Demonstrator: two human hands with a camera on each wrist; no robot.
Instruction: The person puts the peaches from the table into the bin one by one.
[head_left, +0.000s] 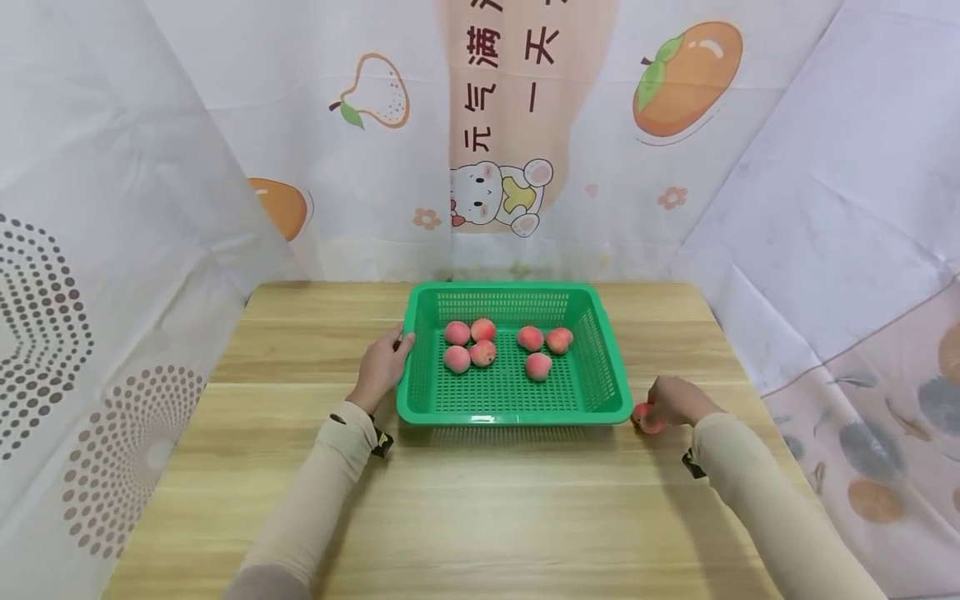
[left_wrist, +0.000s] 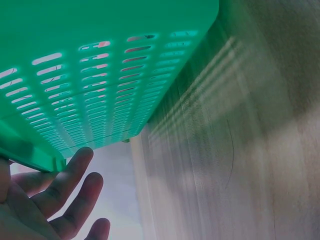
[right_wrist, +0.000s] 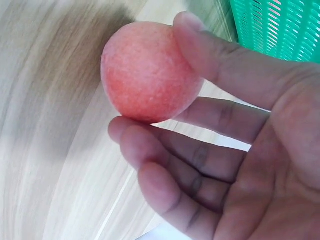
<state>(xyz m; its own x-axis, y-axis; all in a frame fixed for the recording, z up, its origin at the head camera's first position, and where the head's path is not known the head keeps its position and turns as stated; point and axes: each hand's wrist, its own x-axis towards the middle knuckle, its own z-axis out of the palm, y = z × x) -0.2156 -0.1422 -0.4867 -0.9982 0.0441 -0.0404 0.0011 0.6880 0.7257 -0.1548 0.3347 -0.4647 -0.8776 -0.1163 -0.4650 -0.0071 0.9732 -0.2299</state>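
A green plastic basket point(head_left: 513, 418) with slotted walls holds several red-pink peaches point(head_left: 457, 359). On its left side, my left hand point(head_left: 381, 367) holds the rim point(left_wrist: 30, 162) between thumb and forefinger, the other fingers spread loosely below it. Off the basket's front right corner, my right hand point(head_left: 678, 402) pinches one more peach point(right_wrist: 150, 72) with thumb and fingertips. That peach point(head_left: 647, 418) is outside the basket, low over the table; whether it touches the wood cannot be told.
Inside the basket, several peaches cluster at the left and three lie right of the middle. Under it is a wood-grain table point(head_left: 495, 517). A white printed curtain point(head_left: 300, 108) hangs behind the table and along both sides.
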